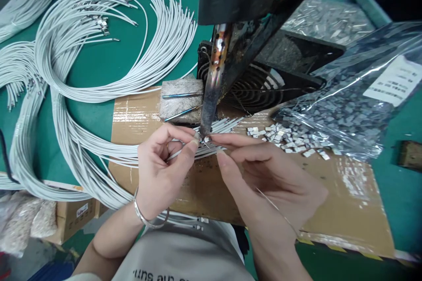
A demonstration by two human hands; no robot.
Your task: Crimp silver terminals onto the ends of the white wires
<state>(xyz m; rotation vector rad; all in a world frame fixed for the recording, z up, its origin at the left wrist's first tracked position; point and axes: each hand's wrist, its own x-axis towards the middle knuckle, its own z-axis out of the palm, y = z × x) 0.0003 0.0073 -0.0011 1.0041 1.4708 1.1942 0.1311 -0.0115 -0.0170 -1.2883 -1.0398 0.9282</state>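
A soldering iron (211, 92) is fixed pointing down over a taped cardboard sheet (346, 202). Right under its tip, my left hand (161, 167) pinches a thin white wire (178, 154) between thumb and forefinger. My right hand (263, 175) pinches a thin strand of solder wire (277, 210) and brings its end to the same spot at the iron's tip. A small metal terminal seems to sit at the wire's end, but it is too small to be sure. A silver bangle is on my left wrist.
Bundles of white wires (99, 52) curve across the green table (99, 114) at the left. Loose metal terminals (286, 138) spill from a clear bag (356, 109) at the right. A black fan (263, 83) stands behind the iron. Two tweezers lie on a sponge block (181, 101).
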